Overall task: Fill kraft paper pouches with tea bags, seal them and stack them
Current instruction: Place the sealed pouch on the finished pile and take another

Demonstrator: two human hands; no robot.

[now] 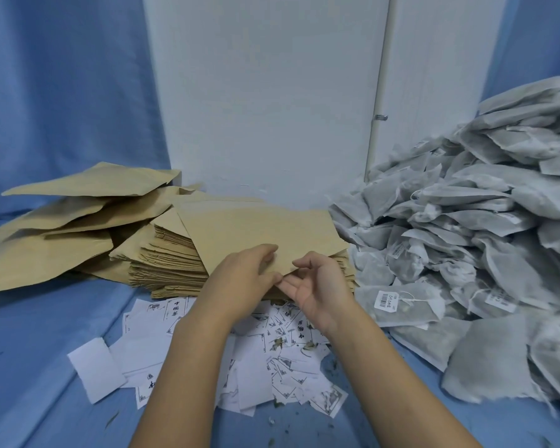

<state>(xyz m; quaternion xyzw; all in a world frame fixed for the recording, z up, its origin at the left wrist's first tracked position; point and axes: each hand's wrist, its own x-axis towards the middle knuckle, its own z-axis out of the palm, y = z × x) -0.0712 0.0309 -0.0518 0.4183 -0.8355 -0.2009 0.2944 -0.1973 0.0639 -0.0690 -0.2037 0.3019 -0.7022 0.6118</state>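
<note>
A flat kraft paper pouch [259,231] lies tilted on top of a tall stack of empty pouches [168,263] in the middle. My left hand [240,279] grips its near edge, fingers on top. My right hand [317,286] is palm up under that same near corner, thumb and fingertips pinching the edge. A large heap of grey tea bags [466,240] with strings and barcode tags fills the right side.
Bulging kraft pouches [62,227] lie piled at the left. Loose white printed labels [272,360] are scattered on the blue cloth [46,367] in front of the stack. Tea crumbs dot the cloth. A white panel [265,92] stands behind.
</note>
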